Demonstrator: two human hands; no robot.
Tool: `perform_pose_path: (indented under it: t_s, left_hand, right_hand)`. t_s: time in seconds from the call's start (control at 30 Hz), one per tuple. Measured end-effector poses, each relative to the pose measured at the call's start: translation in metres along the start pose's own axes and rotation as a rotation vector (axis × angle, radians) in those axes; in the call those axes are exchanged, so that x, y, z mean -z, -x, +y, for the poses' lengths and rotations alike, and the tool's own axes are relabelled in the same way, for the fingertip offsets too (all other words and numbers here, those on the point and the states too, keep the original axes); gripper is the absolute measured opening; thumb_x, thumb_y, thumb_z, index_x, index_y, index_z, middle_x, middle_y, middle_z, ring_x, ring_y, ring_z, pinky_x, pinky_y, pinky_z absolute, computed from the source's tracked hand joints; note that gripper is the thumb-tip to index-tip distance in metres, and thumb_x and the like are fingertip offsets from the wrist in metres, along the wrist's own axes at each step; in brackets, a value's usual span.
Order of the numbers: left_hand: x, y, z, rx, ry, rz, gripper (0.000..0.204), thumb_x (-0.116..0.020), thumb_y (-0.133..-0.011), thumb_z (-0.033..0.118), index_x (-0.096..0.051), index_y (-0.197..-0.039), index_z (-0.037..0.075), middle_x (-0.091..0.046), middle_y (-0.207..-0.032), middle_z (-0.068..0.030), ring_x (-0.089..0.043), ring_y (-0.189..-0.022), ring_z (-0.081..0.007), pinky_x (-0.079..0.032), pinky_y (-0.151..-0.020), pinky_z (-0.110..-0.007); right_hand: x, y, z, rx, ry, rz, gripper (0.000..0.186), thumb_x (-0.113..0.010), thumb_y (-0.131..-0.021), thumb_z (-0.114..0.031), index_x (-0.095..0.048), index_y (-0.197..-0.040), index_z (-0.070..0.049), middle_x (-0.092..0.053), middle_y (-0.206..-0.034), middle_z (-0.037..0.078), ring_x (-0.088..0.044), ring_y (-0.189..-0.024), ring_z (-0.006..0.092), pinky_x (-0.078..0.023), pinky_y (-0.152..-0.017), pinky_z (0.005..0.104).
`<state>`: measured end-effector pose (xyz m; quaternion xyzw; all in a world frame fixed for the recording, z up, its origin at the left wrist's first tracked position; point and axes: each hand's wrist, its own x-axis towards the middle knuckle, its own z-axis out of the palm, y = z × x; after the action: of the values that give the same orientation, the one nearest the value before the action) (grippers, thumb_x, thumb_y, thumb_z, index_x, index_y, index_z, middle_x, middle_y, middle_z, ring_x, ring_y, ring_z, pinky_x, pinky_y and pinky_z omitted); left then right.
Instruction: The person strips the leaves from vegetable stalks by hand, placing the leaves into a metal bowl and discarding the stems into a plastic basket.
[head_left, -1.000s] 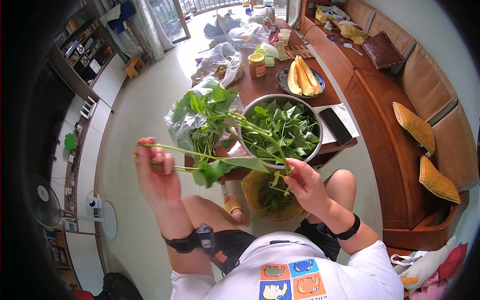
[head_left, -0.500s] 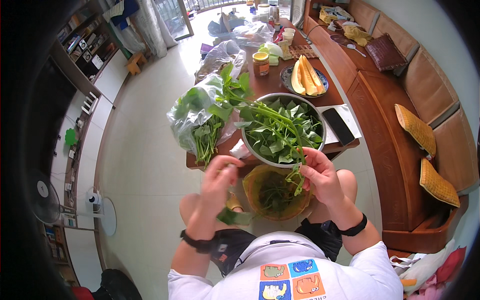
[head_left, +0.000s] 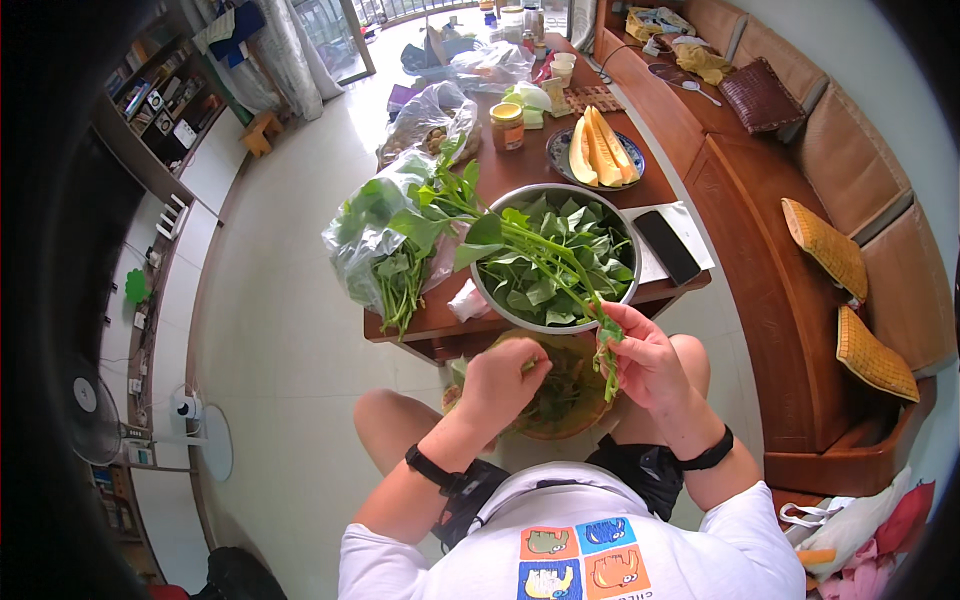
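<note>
My right hand grips a bunch of long leafy green stems near their lower ends. The stems slant up and left across a round metal basin heaped with loose green leaves. My left hand is closed over the left side of a yellowish bin between my knees, with a small bit of green stem at its fingertips. Green scraps lie in the bin. Left of the basin, a clear plastic bag holds more leafy stems.
On the wooden table are a phone, a plate of orange melon slices, a yellow-lidded jar and another plastic bag. A wooden sofa runs along the right; a fan stands at left.
My left hand has moved right and down, over the bin's edge. The right hand still holds the stems in nearly the same place. The view has shifted slightly.
</note>
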<state>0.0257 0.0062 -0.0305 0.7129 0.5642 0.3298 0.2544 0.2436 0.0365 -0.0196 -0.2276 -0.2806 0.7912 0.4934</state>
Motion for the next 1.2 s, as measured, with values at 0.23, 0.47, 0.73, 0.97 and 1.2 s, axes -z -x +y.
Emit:
perform_pose_path:
  t_s: [0.23,0.47,0.73,0.97,1.2]
  left_hand:
    - [0.029,-0.030,0.035,0.025,0.361,0.239,0.019,-0.073,-0.086,0.016,-0.071,-0.098,0.001,-0.064,-0.080,-0.0057,-0.059,-0.069,-0.0157,-0.046,-0.064,-0.027]
    - [0.027,-0.034,0.042,-0.173,0.290,0.250,0.010,-0.069,-0.088,0.007,-0.071,-0.094,-0.001,-0.065,-0.078,-0.0078,-0.057,-0.069,-0.0121,-0.045,-0.063,-0.024]
    - [0.030,-0.032,0.044,-0.226,0.128,0.330,0.007,-0.072,-0.080,0.002,-0.068,-0.085,-0.001,-0.064,-0.074,-0.0098,-0.060,-0.066,-0.0207,-0.047,-0.060,-0.027]
    - [0.034,-0.023,0.034,-0.196,0.205,0.464,0.009,-0.074,-0.079,0.006,-0.066,-0.081,0.000,-0.062,-0.072,-0.0095,-0.061,-0.063,-0.0209,-0.047,-0.056,-0.031]
    - [0.044,-0.013,0.025,0.252,0.509,0.371,0.020,-0.072,-0.084,0.007,-0.053,-0.078,0.003,-0.046,-0.067,0.0043,-0.040,-0.064,-0.0043,-0.035,-0.055,-0.021]
  right_hand:
    - [-0.002,0.003,0.008,-0.111,-0.049,-0.076,0.044,-0.059,-0.091,-0.002,-0.051,-0.135,0.000,-0.069,-0.101,0.008,-0.060,-0.059,0.0063,-0.050,-0.048,0.0173]
    - [-0.003,0.003,0.024,-0.184,0.217,-0.025,0.030,-0.063,-0.094,-0.014,-0.060,-0.122,-0.003,-0.066,-0.086,0.001,-0.058,-0.059,0.0043,-0.047,-0.049,0.0176]
    - [-0.010,0.004,0.028,-0.126,0.470,-0.037,0.017,-0.062,-0.097,-0.020,-0.062,-0.100,-0.004,-0.067,-0.080,0.004,-0.055,-0.056,0.0032,-0.039,-0.047,0.0167]
    - [-0.009,0.003,0.028,-0.317,0.225,-0.102,0.018,-0.058,-0.099,-0.019,-0.063,-0.100,-0.002,-0.068,-0.077,0.008,-0.054,-0.050,0.0068,-0.039,-0.046,0.0177]
    - [-0.012,0.000,0.033,-0.277,0.160,-0.183,0.022,-0.057,-0.099,-0.023,-0.063,-0.100,-0.002,-0.066,-0.078,0.007,-0.057,-0.053,0.0101,-0.040,-0.044,0.0192]
